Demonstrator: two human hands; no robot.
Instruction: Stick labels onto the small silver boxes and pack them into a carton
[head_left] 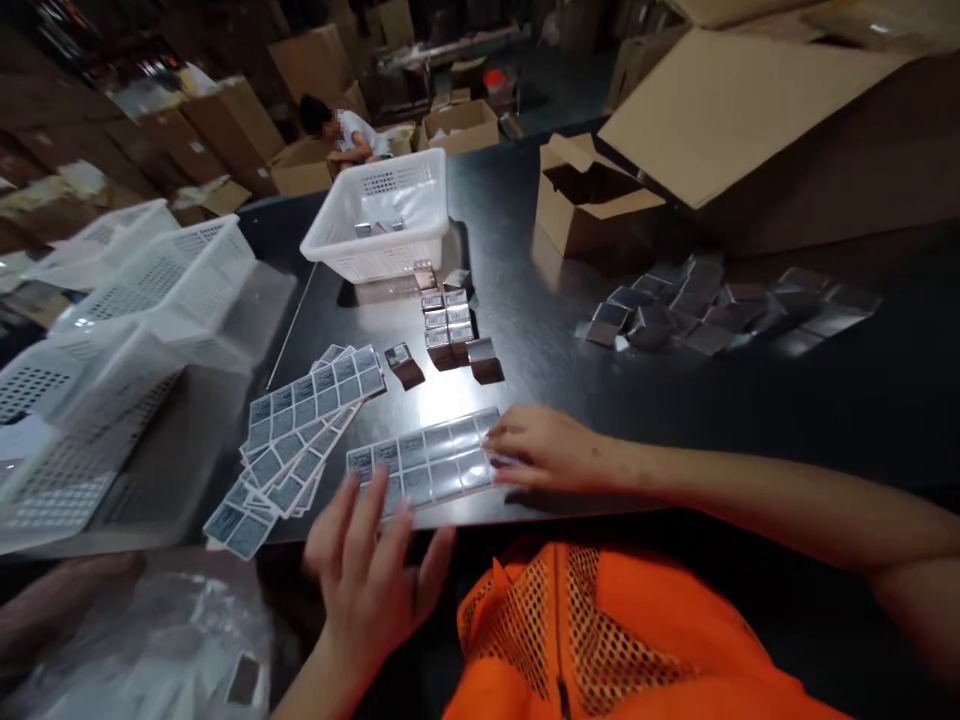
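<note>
My right hand (544, 450) lies flat, fingers loosely spread, at lower centre of the frame, its fingertips pressing the right end of a glossy rectangular sheet of grey printed labels (424, 465) that lies on the dark table (825, 400). It grips nothing. My left hand (367, 570) hovers open below that sheet's left end, fingers fanned; its fingertips overlap the sheet's near edge, though I cannot tell whether they touch it.

Left of the sheet, a fanned stack of similar label sheets (300, 440) hangs partly over the table's near edge. Above, at mid-frame, small dark foil packets with labels (450, 330) sit in short rows (the print is too blurred to read), in front of a white perforated plastic basket (386, 225). A loose heap of dark silvery packets (712, 305) lies at right, below open brown cardboard boxes (600, 200). More white baskets (112, 340) blur at left. My orange mesh vest (600, 640) fills the bottom. A person (341, 130) crouches among cartons at upper left, mostly hidden.
</note>
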